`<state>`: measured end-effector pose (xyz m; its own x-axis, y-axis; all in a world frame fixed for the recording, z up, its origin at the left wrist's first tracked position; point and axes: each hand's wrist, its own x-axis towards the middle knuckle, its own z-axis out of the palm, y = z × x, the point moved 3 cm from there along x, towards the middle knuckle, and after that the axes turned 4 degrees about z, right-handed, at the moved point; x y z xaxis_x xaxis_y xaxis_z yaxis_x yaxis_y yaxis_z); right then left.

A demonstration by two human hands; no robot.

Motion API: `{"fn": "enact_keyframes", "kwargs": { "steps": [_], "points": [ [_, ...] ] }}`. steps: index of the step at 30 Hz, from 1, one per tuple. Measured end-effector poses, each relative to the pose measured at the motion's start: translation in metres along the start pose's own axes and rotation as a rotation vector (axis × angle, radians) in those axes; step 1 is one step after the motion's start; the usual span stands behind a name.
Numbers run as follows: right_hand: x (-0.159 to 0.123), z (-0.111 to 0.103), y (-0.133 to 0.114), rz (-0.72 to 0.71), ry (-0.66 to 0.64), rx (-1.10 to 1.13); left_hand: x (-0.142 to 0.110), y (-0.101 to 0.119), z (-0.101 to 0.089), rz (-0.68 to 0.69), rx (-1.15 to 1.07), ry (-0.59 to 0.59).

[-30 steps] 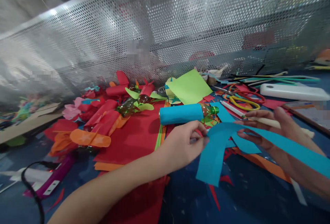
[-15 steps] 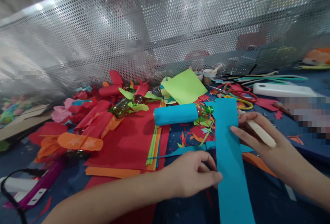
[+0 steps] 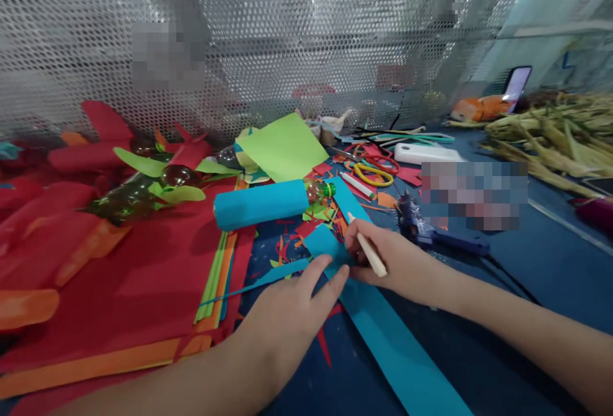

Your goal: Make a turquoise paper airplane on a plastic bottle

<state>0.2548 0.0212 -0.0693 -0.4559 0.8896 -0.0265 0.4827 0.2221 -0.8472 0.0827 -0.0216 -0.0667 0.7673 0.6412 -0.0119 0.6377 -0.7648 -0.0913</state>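
A long blue paper strip (image 3: 387,333) lies flat on the dark blue table (image 3: 527,263). My left hand (image 3: 292,311) rests on its upper end with fingers stretched out flat. My right hand (image 3: 387,256) grips a cream pencil (image 3: 368,254) whose tip points at the strip's top. Just behind stands a small bottle wrapped in blue paper (image 3: 261,203), lying on its side with a green cap.
Red and orange paper sheets (image 3: 134,282) cover the left. A green sheet (image 3: 282,147), scissors with yellow handles (image 3: 371,173), a glue gun (image 3: 431,231), a white case (image 3: 421,153) and paper scraps lie behind. A perforated metal screen (image 3: 287,33) walls the back. Dried stalks (image 3: 550,135) pile at right.
The blue strip, held up a second ago, now lies flat on the table. My left hand has opened onto it. My right hand has come in with the pencil. The view has shifted right.
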Motion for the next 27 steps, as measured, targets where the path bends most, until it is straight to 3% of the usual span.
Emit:
{"fn": "enact_keyframes", "kwargs": {
  "steps": [3, 7, 10, 15, 22, 27],
  "points": [
    [0.000, -0.003, -0.004, -0.007, 0.032, -0.154, 0.001, 0.004, 0.009, -0.001, 0.059, -0.041],
    [0.000, -0.009, -0.012, -0.051, 0.136, -0.260, 0.003, 0.004, 0.017, -0.041, 0.069, -0.004],
    [0.001, -0.011, -0.014, -0.055, 0.165, -0.101, 0.005, 0.004, 0.017, -0.074, 0.099, 0.010],
    [0.002, -0.017, -0.012, -0.063, 0.217, 0.339, 0.005, 0.005, 0.013, 0.026, 0.030, -0.087],
    [0.015, -0.008, -0.004, -0.004, 0.101, 0.371, 0.007, 0.001, 0.012, 0.076, -0.034, -0.107],
    [0.023, -0.002, 0.004, 0.007, 0.159, 0.304, 0.007, 0.001, 0.012, 0.022, -0.012, -0.110]
  ]
}}
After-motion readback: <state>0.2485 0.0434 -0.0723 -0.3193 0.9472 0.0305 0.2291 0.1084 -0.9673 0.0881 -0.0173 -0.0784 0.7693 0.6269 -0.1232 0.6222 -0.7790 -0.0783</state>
